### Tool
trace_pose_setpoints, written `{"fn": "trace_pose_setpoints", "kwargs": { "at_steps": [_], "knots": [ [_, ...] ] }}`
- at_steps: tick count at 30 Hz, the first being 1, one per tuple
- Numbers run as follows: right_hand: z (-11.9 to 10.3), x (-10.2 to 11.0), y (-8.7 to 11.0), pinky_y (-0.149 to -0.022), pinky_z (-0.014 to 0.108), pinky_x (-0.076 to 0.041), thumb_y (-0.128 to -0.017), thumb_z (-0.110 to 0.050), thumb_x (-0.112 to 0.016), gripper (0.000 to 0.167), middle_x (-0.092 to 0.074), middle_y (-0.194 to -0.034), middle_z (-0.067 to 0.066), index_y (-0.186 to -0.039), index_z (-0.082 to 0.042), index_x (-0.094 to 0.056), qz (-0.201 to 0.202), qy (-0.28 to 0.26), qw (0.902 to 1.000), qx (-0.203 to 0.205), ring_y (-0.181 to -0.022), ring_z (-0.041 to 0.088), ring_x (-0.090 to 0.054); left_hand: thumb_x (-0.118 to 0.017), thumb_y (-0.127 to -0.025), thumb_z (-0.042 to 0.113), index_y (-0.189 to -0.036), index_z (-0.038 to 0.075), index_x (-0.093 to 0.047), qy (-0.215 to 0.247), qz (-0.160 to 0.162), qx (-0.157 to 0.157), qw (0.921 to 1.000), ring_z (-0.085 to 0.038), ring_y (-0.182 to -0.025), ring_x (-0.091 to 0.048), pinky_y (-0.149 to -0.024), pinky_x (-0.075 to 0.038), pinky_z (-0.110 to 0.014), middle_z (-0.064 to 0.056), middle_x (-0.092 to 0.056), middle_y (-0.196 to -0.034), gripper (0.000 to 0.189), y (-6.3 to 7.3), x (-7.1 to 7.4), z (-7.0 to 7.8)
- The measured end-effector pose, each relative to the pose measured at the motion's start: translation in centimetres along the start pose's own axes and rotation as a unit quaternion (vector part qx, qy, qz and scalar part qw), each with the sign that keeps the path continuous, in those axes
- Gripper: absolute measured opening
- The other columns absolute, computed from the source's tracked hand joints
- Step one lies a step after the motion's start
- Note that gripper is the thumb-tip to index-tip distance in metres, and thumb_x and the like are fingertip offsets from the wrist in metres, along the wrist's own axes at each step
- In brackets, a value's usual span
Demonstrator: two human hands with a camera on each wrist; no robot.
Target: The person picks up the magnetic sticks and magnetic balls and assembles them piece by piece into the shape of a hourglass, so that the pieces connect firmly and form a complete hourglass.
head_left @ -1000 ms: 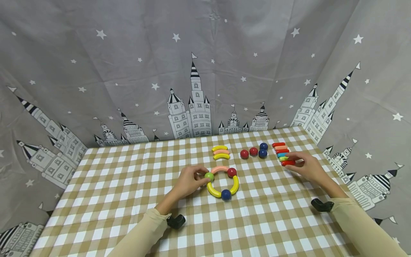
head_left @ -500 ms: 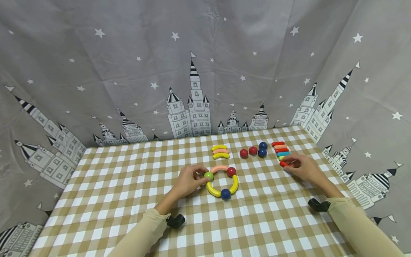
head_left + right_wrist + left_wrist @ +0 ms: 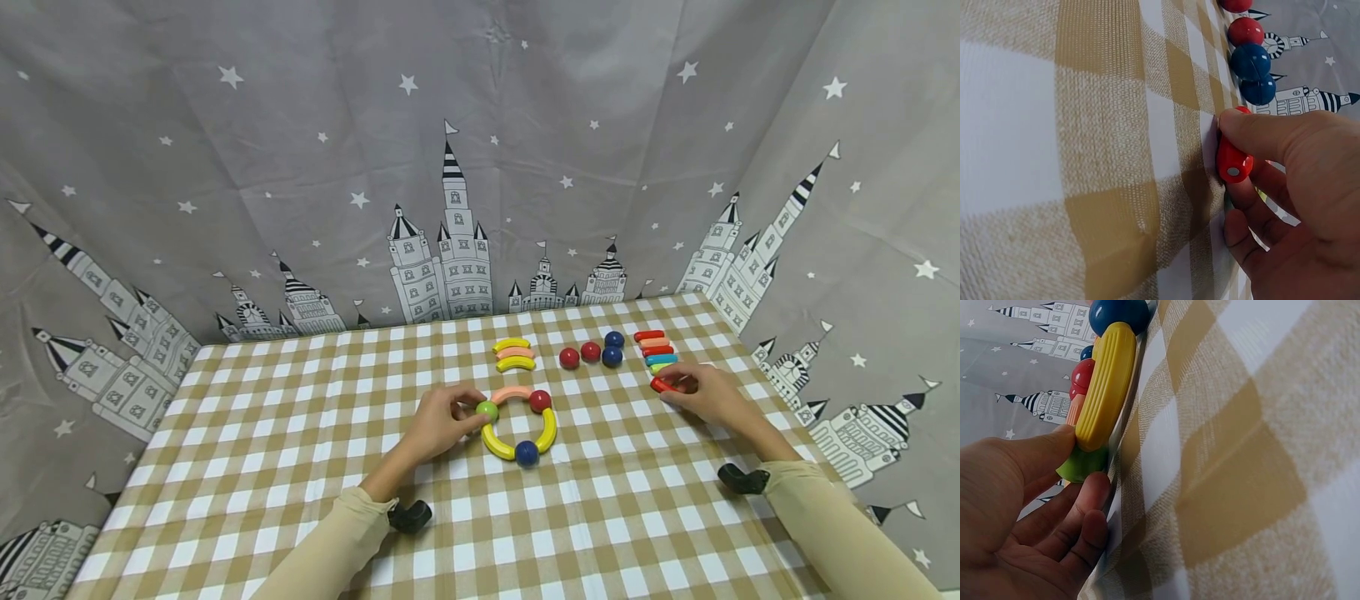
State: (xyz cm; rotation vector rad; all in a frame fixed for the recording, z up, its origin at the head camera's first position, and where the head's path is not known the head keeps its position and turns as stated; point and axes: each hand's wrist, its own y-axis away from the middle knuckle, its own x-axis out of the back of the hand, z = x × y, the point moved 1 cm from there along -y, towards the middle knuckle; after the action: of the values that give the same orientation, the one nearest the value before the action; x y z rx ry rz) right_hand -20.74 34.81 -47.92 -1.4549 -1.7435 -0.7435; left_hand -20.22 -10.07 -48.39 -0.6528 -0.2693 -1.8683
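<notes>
A ring of curved yellow rods (image 3: 550,430), a curved salmon rod (image 3: 513,392) and red, blue and green balls lies mid-table. My left hand (image 3: 442,421) pinches the green ball (image 3: 1082,464) at the ring's left side, its thumb beside the end of a yellow rod (image 3: 1107,387). Over on the right, my right hand (image 3: 708,393) pinches a straight red rod (image 3: 1235,159) between thumb and fingers, close over the cloth. A pale metal disc shows in that rod's end. Just behind this hand lies a row of short straight rods (image 3: 662,360) in red, salmon, blue and green.
Behind the ring lie two curved yellow rods (image 3: 516,363) with a curved salmon rod (image 3: 516,353) between them. Two red balls (image 3: 569,358) and two blue balls (image 3: 612,357) sit between these and the straight rods. A checked cloth (image 3: 300,467) covers the table; a printed grey curtain (image 3: 315,167) hangs behind.
My right hand has drawn the red rod slightly left, away from the end of the straight-rod row, and the rod has turned a little. The left hand stays on the green ball.
</notes>
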Motion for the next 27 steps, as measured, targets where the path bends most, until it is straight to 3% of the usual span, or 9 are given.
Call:
{"fn": "trace_pose_setpoints", "kwargs": {
  "at_steps": [11,19,27],
  "knots": [
    [-1.8,0.3,0.5,-0.074,0.036,-0.053,-0.092,-0.011,-0.076,0.032,-0.071,-0.111,0.016,-0.124,-0.006,-0.071,-0.030,-0.017,0.9993,0.017,-0.093,0.028,-0.067,-0.084,-0.087,0.015,-0.106,0.007,-0.077,-0.011,0.002,-0.003,0.9999,-0.011,-0.065,-0.060,-0.056,-0.048,-0.023,-0.002,-0.073,-0.092,0.021,-0.1,0.0,0.2],
    [-4.1,0.6,0.5,-0.077,0.037,-0.055,-0.093,-0.003,-0.074,0.029,-0.071,-0.110,0.011,-0.121,-0.003,-0.071,-0.029,-0.025,0.9960,0.081,-0.092,0.026,-0.067,-0.084,-0.088,0.016,-0.107,0.007,-0.077,-0.010,0.002,-0.011,0.9999,-0.012,-0.067,-0.062,-0.059,-0.049,-0.024,-0.004,-0.075,-0.095,0.022,-0.3,-0.1,0.2],
    [-6.5,0.6,0.2,-0.078,0.031,-0.059,-0.089,0.003,-0.076,0.025,-0.073,-0.108,0.010,-0.114,-0.001,-0.072,-0.018,-0.088,0.9864,0.137,-0.091,0.024,-0.070,-0.084,-0.088,0.016,-0.108,0.006,-0.076,-0.005,0.001,-0.024,0.9997,-0.013,-0.077,-0.065,-0.070,-0.055,-0.026,0.000,-0.073,-0.088,0.023,-0.4,-0.2,-0.1]
  ]
}}
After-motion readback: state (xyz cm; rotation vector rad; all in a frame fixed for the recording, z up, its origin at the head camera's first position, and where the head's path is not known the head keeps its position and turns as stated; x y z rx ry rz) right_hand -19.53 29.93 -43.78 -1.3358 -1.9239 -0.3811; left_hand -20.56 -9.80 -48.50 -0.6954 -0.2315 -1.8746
